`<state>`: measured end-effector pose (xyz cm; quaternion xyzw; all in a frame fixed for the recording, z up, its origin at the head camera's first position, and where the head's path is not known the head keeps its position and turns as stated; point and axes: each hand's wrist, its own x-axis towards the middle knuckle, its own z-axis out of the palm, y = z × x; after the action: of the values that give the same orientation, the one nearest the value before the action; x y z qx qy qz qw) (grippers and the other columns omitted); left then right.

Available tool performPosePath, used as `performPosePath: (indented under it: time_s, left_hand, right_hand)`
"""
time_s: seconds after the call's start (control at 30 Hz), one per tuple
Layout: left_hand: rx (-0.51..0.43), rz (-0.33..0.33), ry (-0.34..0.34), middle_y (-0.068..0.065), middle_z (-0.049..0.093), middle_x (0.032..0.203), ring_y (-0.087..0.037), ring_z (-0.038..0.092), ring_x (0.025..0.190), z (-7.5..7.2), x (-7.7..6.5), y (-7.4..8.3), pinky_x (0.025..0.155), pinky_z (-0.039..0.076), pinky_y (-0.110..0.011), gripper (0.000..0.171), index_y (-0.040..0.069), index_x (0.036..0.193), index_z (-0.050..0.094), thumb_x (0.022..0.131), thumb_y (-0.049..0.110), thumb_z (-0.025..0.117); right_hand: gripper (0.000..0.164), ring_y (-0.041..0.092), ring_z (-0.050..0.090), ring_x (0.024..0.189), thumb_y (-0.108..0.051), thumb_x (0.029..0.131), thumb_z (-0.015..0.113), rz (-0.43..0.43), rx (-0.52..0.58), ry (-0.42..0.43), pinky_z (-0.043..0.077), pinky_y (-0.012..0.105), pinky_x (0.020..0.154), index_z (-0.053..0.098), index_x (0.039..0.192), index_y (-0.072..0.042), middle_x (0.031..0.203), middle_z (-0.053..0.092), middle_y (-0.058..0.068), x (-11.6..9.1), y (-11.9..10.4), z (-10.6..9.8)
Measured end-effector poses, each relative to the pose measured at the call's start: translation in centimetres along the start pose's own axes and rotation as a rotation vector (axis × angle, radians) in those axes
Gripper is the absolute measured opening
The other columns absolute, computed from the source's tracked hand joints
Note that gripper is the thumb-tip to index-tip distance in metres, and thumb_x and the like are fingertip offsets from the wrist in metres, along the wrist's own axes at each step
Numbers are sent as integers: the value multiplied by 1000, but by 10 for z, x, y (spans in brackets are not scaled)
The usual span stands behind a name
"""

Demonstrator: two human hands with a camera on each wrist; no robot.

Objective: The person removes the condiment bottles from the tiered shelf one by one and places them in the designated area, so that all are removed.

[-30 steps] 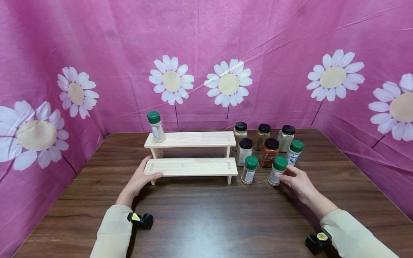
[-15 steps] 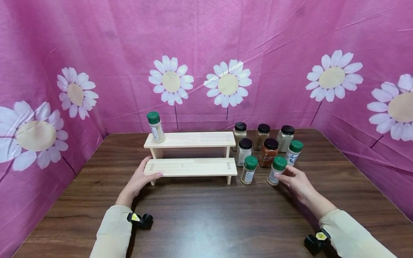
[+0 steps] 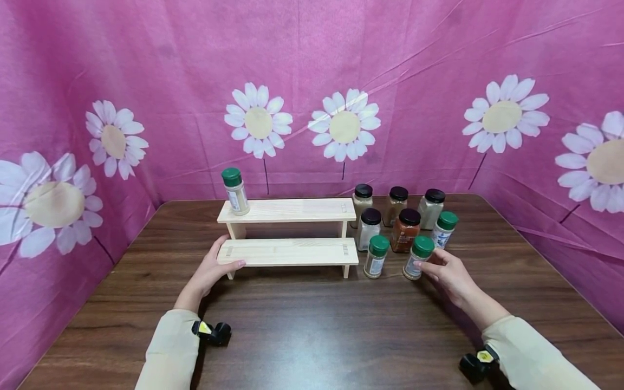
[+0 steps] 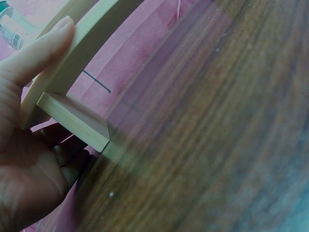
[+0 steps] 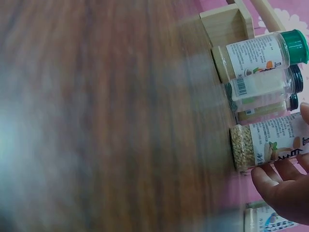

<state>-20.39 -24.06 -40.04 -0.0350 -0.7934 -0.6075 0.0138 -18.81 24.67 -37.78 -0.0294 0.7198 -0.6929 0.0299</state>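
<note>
My left hand (image 3: 208,272) grips the left end of a two-tier wooden spice rack (image 3: 292,252), its thumb lying on the lower shelf. In the left wrist view the fingers reach around behind the rack's leg (image 4: 79,121). On the right, my right hand (image 3: 453,279) pinches a green-capped spice jar (image 3: 412,265), which stands upright on the table. Pale grains fill its bottom in the right wrist view, where the thumb and fingers are at the label of the jar (image 5: 275,140). Another green-capped jar (image 3: 236,195) stands at the left end of the upper shelf.
Between the rack and the held jar stands a green-capped jar (image 3: 375,262). Several black-capped jars, one with red-brown contents (image 3: 405,237), stand behind. A blue-and-white labelled green-capped jar (image 3: 442,236) is just beyond my right hand. A pink flowered cloth (image 3: 302,65) hangs behind the brown table (image 3: 292,330).
</note>
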Motion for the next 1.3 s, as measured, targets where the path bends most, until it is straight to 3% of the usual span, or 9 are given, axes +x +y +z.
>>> performPosePath:
  time_s: [0.13,0.27,0.4,0.53,0.8,1.13,1.3]
  left_hand:
    - [-5,-9,-3,-21,30,127,-28,29,111,0,0,0,94,19,-41,81,6,135,16,73,8,68]
    - [-21,-20,-5,-21,28,128,-29,28,111,0,2,-1,94,18,-41,81,5,135,15,73,5,67]
    - [-21,-23,-6,-21,28,128,-28,28,112,0,2,-1,95,18,-41,81,5,135,14,73,5,67]
    - [-13,-12,-7,-21,27,129,-28,28,112,0,1,1,95,18,-41,81,5,135,14,73,6,67]
    - [-10,10,-5,-22,29,127,-29,29,111,0,-2,5,95,18,-41,82,4,135,14,73,7,67]
    - [-4,-1,-6,-22,29,127,-29,29,111,0,-2,3,95,18,-41,83,4,136,13,73,8,67]
    - [-2,-4,-3,-22,28,128,-29,28,112,1,-1,3,95,18,-41,82,5,136,14,73,7,67]
  right_hand:
    - [25,5,52,80,-6,77,64,-25,-16,5,43,21,70,56,95,-23,86,57,-7,0,-5,-2]
    - [30,5,53,80,-1,77,62,-54,51,-10,44,22,69,56,95,-24,87,58,-7,0,-11,-4]
    - [32,6,54,81,2,79,59,-101,90,-43,45,21,69,56,104,-17,90,59,-6,1,-16,-8]
    - [38,4,52,82,-6,80,61,-110,-23,-27,44,22,69,51,116,-10,93,56,-6,4,-22,-12]
    - [32,3,52,90,-7,83,56,-155,-82,-131,42,18,71,50,112,-20,103,56,-7,9,-45,-16]
    - [35,1,49,95,-15,84,57,-175,-277,-124,41,18,72,47,117,-22,107,55,-8,18,-66,-14]
    - [37,5,49,97,-13,84,57,-214,-260,-129,39,16,75,46,119,-19,107,54,-5,24,-79,-9]
